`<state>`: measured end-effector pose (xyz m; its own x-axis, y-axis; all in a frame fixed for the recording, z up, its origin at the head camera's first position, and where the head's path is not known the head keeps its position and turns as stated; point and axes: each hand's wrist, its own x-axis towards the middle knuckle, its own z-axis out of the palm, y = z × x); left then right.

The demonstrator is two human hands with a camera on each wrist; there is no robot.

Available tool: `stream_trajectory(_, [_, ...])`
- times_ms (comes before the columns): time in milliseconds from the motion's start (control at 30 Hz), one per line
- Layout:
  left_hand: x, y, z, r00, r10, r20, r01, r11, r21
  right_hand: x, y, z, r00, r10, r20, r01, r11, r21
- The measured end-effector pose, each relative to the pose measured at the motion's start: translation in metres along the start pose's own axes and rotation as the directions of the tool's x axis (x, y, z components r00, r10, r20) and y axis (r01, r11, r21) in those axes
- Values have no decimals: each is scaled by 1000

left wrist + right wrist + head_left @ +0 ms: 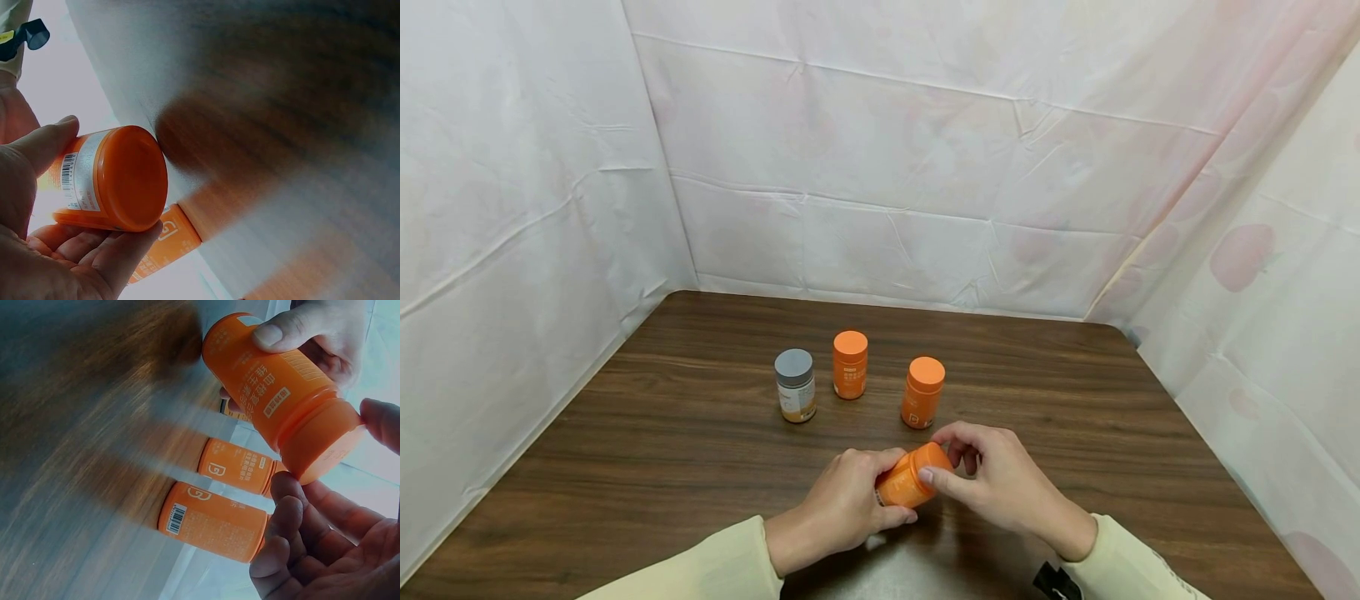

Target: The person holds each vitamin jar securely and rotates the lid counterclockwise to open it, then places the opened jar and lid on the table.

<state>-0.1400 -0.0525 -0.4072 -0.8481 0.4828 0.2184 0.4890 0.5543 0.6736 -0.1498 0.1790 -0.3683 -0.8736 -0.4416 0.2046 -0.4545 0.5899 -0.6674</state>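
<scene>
Tilted just above the table, an orange supplement bottle (901, 485) with white print is held between both hands. The left hand (844, 498) grips its body, thumb on one side and fingers on the other; the left wrist view shows the bottle's round base (134, 178) and a barcode label. The right hand (1003, 479) pinches the ribless orange cap (325, 440) between thumb and fingertips. In the right wrist view the cap sits on the bottle's neck. Directly behind the hands stands another orange bottle (922, 393), upright with its cap on.
Farther back on the dark wood table (700, 467) stand a third orange bottle (850, 365) and, to its left, a white-and-yellow bottle with a grey cap (795, 385). Pale cloth sheets (887, 150) hang around the table's back and sides.
</scene>
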Motion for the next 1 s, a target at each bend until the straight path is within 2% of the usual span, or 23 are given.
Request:
stream_trajectory(233, [0, 0, 0, 1000, -1, 3, 1, 1000, 3, -1, 2, -2, 999, -47, -7, 47, 999, -24])
stream_trajectory(400, [1, 0, 1, 1000, -1, 3, 1, 1000, 10, -1, 4, -3, 994, -110, -15, 109, 993, -44])
stream_trajectory(700, [1, 0, 0, 1000, -12, 11, 11, 1000, 13, -3, 5, -3, 981, -193, -24, 192, 980, -46])
stream_trajectory(1000, [0, 1, -1, 1000, 5, 2, -5, 1000, 20, -4, 5, -5, 961, -276, -16, 275, 961, -29])
